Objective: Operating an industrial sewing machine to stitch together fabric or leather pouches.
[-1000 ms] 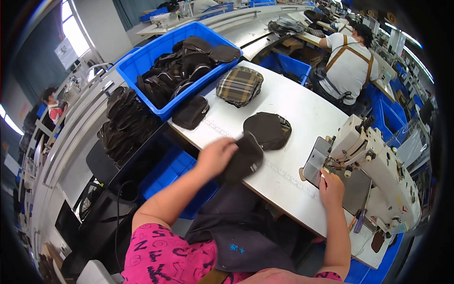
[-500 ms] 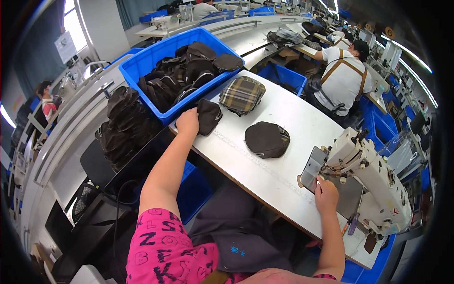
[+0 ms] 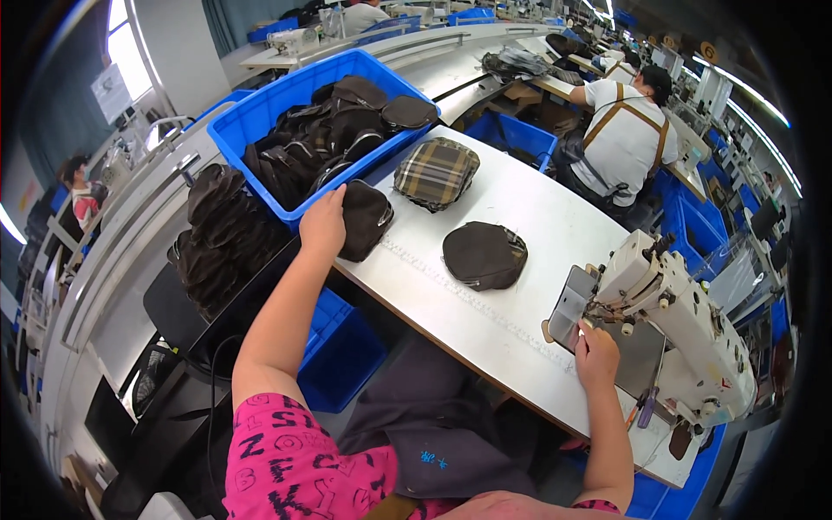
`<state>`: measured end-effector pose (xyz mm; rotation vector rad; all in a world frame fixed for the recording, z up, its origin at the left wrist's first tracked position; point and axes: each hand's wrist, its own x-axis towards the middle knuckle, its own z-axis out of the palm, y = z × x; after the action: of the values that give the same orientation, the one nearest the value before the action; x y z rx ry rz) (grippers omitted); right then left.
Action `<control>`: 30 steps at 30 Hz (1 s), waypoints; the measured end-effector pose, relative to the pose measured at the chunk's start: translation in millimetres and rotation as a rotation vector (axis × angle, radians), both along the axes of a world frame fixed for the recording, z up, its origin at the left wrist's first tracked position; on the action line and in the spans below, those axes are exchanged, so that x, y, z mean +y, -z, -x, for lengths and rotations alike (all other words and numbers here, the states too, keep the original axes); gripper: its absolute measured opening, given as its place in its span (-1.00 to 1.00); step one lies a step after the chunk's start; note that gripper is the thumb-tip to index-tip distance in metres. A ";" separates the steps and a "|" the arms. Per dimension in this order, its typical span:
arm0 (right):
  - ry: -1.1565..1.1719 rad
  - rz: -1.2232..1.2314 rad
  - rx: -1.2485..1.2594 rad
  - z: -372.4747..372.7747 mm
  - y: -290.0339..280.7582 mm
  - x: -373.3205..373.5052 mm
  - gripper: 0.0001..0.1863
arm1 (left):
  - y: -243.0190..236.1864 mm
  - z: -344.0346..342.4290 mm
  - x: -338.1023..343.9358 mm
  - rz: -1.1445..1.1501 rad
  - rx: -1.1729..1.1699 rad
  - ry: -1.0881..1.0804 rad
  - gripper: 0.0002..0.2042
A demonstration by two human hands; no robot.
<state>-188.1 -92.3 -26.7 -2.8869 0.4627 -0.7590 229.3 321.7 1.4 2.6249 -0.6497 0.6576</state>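
L hand [image 3: 323, 224] touched dk brn pouch [image 3: 366, 222], grip unclear; R hand [image 3: 597, 354] curled, hold unclear, w/ sewing mach. [image 3: 689, 328] alongside.

Black letters [image 3: 278, 472] are printed across the pink sleeve [image 3: 322, 449], small blue characters [image 3: 433, 459] on the dark apron [image 3: 485, 472]. Along the near edge of the white table [image 3: 542, 217], a fine ruler-like scale [image 3: 459, 293] is marked. A red mark [image 3: 726, 382] is carried by the sewing machine [image 3: 685, 321], a number by a round orange sign [image 3: 710, 51].
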 end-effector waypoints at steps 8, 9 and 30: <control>0.007 0.017 0.005 -2.4 -1.1 -0.7 -0.72 | 17.0 7.6 -22.1 -0.192 0.345 -0.046 -0.39; 0.007 0.015 0.005 -1.7 0.3 -1.6 -0.72 | 16.7 12.0 -29.5 -0.159 0.179 -0.060 -0.45; 0.043 0.025 -0.008 -0.3 -2.8 1.9 -0.75 | -9.4 -53.8 -185.4 0.500 0.276 0.379 -0.77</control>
<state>-187.8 -90.5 -23.9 -2.9048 0.5203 -0.7882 283.1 136.3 10.9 2.0071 -0.7539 0.2851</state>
